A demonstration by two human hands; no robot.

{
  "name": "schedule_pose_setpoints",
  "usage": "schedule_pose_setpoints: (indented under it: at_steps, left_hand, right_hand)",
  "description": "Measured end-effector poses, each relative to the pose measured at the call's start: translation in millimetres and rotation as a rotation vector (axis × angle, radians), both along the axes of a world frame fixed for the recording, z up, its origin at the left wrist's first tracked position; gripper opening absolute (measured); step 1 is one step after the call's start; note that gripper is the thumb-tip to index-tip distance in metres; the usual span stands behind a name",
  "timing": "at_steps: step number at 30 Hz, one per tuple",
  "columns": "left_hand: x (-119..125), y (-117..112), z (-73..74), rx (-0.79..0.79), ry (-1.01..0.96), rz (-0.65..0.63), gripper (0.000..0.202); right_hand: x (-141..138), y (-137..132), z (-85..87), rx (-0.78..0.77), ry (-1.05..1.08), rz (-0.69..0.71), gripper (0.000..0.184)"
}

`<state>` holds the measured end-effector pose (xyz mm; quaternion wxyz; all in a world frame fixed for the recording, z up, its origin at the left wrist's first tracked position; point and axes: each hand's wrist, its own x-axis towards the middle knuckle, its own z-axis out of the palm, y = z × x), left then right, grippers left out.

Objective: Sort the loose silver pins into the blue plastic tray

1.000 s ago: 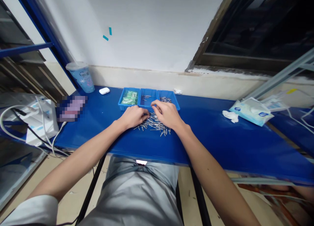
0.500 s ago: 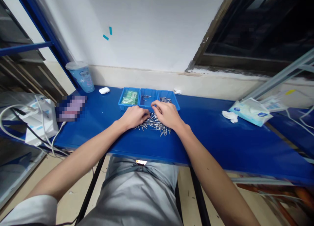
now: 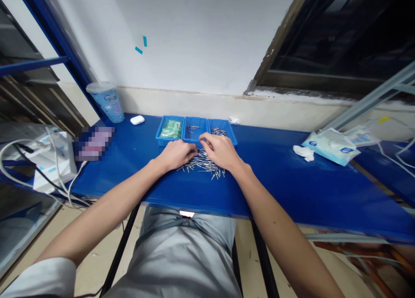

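A loose pile of thin silvery metal pins (image 3: 204, 163) lies on the blue tabletop between my hands. My left hand (image 3: 177, 153) rests at the pile's left side, fingers curled together; whatever they hold is hidden. Over the pile's upper right is my right hand (image 3: 221, 150), its thumb and fingers bent in close to the front of the middle bin, and I cannot make out anything in them. Behind stand three joined blue bins: the left bin (image 3: 158, 136) has small green-and-clear packets, the middle bin (image 3: 201, 124) a few pins, the right bin (image 3: 229, 127) many pins.
On the left are a lidded cup (image 3: 108, 103), a white case (image 3: 137, 120), a blurred-out flat object (image 3: 95, 144) and a white power strip (image 3: 55, 160) with cables. A crumpled tissue (image 3: 303, 153) and a tissue pack (image 3: 333, 147) lie on the right. A wall backs the table.
Both hands keep almost the same place and curled pose over the pins. The view has shifted very slightly; the bins and pile look unchanged.
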<state>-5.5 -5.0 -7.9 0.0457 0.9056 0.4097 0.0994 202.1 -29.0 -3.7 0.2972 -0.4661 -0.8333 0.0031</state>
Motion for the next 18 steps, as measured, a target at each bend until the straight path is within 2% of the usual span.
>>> schedule_pose_setpoints:
  at_steps: [7, 13, 18]
  left_hand:
    - [-0.7, 0.8, -1.3, 0.023, -0.085, -0.001, 0.031]
    - [0.6, -2.7, 1.8, 0.055, -0.167, 0.008, 0.034]
    - [0.7, -4.1, 3.9, 0.056, -0.287, 0.014, 0.03]
  right_hand:
    - [-1.3, -1.8, 3.5, -0.014, 0.021, 0.012, 0.021]
    - [-1.4, -3.1, 4.4, -0.036, 0.049, 0.039, 0.032]
    - [0.0, -1.4, 2.8, 0.001, 0.053, 0.038, 0.028]
